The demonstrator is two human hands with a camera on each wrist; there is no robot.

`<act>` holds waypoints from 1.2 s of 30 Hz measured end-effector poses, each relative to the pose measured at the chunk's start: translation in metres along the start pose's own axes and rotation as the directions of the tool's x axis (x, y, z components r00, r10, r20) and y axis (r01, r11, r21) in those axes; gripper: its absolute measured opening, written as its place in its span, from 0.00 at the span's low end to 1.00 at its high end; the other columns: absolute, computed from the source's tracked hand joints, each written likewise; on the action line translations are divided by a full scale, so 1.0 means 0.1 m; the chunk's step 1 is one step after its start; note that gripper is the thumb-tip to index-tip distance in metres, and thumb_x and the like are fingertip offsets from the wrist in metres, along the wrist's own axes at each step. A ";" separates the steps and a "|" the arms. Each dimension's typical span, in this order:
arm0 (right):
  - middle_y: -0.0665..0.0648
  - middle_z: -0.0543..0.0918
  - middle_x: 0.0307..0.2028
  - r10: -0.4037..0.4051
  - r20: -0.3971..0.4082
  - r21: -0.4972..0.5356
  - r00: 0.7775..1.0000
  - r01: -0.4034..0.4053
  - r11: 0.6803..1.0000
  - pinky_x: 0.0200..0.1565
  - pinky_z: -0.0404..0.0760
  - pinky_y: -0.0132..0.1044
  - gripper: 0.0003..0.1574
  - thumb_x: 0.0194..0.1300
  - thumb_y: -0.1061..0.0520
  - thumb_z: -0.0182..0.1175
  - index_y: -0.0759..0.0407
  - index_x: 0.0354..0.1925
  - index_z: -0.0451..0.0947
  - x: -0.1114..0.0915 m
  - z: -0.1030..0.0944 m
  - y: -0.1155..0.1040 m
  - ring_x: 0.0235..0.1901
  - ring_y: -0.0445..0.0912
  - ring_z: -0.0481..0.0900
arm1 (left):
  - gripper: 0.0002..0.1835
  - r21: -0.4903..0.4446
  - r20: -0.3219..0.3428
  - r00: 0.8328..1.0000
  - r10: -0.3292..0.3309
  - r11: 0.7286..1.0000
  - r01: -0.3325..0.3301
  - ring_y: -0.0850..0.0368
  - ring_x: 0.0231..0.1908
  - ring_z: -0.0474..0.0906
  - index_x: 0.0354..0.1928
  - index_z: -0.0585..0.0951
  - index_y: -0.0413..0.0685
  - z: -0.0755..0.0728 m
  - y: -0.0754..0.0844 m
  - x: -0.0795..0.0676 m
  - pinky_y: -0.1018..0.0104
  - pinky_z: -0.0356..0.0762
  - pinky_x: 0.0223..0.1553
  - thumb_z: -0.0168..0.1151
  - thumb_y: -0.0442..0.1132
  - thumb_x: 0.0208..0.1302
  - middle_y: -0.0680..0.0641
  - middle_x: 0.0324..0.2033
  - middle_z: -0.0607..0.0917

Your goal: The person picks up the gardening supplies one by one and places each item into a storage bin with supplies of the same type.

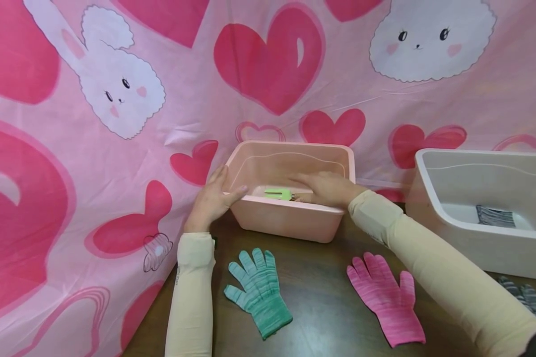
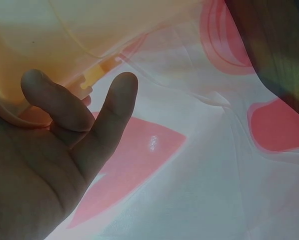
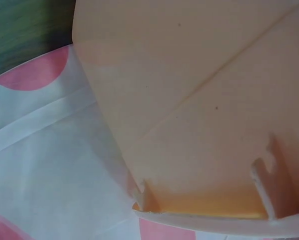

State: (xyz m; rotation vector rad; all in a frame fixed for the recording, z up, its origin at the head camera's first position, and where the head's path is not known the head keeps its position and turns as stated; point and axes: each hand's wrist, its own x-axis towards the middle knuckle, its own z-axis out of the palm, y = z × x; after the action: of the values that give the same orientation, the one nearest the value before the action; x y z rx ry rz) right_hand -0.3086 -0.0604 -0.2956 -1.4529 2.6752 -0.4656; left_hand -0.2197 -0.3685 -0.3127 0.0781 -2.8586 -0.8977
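Head view: your left hand (image 1: pixel 212 201) grasps the front-left corner of the pink bin (image 1: pixel 290 223), thumb over the rim, fingers along the outer left side. Your right hand (image 1: pixel 328 188) reaches inside over the right end, index finger extended; whether its other fingers grasp anything, you cannot tell. The green tool (image 1: pixel 278 194) lies in the bin beside that hand. On the table (image 1: pixel 317 297) before the bin are a green glove (image 1: pixel 259 292) and a pink glove (image 1: pixel 388 297).
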 end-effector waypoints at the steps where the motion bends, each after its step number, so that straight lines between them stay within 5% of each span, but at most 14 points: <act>1: 0.56 0.71 0.70 0.005 0.008 -0.004 1.000 -0.005 1.000 0.62 0.71 0.60 0.45 0.69 0.37 0.60 0.46 0.77 0.61 -0.01 0.00 0.00 0.62 0.58 0.75 | 0.54 0.001 0.001 1.000 -0.001 1.000 0.001 0.41 0.76 0.50 0.81 0.50 0.47 0.00 0.01 0.00 0.40 0.52 0.71 0.60 0.68 0.64 0.45 0.79 0.52; 5: 0.56 0.63 0.74 0.016 -0.009 -0.031 1.000 -0.016 0.999 0.65 0.67 0.59 0.50 0.68 0.32 0.59 0.42 0.80 0.54 -0.04 -0.02 0.01 0.69 0.56 0.67 | 0.54 0.000 -0.001 1.000 0.004 1.000 -0.004 0.41 0.75 0.50 0.81 0.50 0.48 0.01 0.03 0.01 0.40 0.53 0.71 0.60 0.68 0.64 0.45 0.79 0.52; 12: 0.57 0.71 0.70 0.019 -0.131 -0.076 0.991 -0.030 0.997 0.66 0.67 0.56 0.50 0.65 0.31 0.63 0.49 0.77 0.62 -0.05 -0.04 -0.01 0.67 0.55 0.70 | 0.56 -0.002 -0.013 0.999 0.035 0.999 -0.035 0.43 0.75 0.51 0.80 0.51 0.46 0.01 0.03 0.02 0.43 0.52 0.72 0.58 0.72 0.62 0.44 0.78 0.53; 15: 0.57 0.79 0.62 0.044 -0.185 -0.066 0.982 -0.057 0.996 0.62 0.71 0.56 0.46 0.65 0.32 0.64 0.50 0.73 0.69 -0.04 -0.04 -0.04 0.60 0.54 0.78 | 0.56 -0.003 -0.015 0.999 0.037 0.999 -0.037 0.43 0.75 0.51 0.81 0.51 0.46 0.01 0.01 0.01 0.43 0.52 0.72 0.58 0.72 0.62 0.44 0.78 0.53; 18: 0.54 0.87 0.42 0.031 -0.220 -0.074 0.975 -0.049 0.996 0.50 0.78 0.51 0.34 0.66 0.38 0.64 0.53 0.63 0.77 -0.04 -0.03 -0.05 0.42 0.51 0.84 | 0.56 -0.005 -0.016 0.999 0.033 0.999 -0.033 0.42 0.75 0.51 0.81 0.50 0.47 0.01 0.00 0.00 0.42 0.52 0.72 0.58 0.71 0.63 0.44 0.78 0.52; 22: 0.47 0.76 0.20 -0.020 -0.298 -0.092 0.954 -0.008 0.996 0.34 0.76 0.44 0.11 0.69 0.50 0.64 0.56 0.42 0.82 -0.08 0.00 -0.06 0.24 0.46 0.76 | 0.55 -0.013 -0.012 1.000 0.020 1.000 -0.020 0.41 0.75 0.51 0.81 0.50 0.47 0.03 -0.02 -0.02 0.40 0.52 0.71 0.59 0.70 0.64 0.44 0.78 0.52; 30: 0.47 0.70 0.16 -0.127 -0.442 -0.152 0.888 0.065 0.986 0.28 0.73 0.39 0.11 0.66 0.57 0.62 0.54 0.26 0.76 -0.27 -0.02 -0.13 0.18 0.43 0.69 | 0.54 -0.003 -0.007 0.999 0.040 0.999 -0.040 0.41 0.76 0.50 0.80 0.49 0.44 0.07 0.00 -0.02 0.41 0.51 0.72 0.59 0.68 0.65 0.43 0.79 0.52; 36: 0.45 0.69 0.16 -0.109 -0.421 -0.163 0.901 0.042 0.986 0.22 0.74 0.39 0.12 0.65 0.57 0.62 0.53 0.25 0.74 -0.46 -0.07 -0.23 0.17 0.42 0.68 | 0.54 0.023 -0.003 0.999 0.040 0.999 -0.040 0.41 0.76 0.47 0.80 0.48 0.44 0.03 -0.03 -0.01 0.41 0.49 0.72 0.57 0.69 0.65 0.42 0.79 0.50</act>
State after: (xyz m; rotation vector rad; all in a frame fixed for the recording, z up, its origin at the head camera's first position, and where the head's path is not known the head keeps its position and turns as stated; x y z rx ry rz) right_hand -0.2660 -0.0324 -0.2864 -1.6707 3.0564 -0.6744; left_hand -0.2194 -0.3687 -0.3173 0.0251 -2.8572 -0.8566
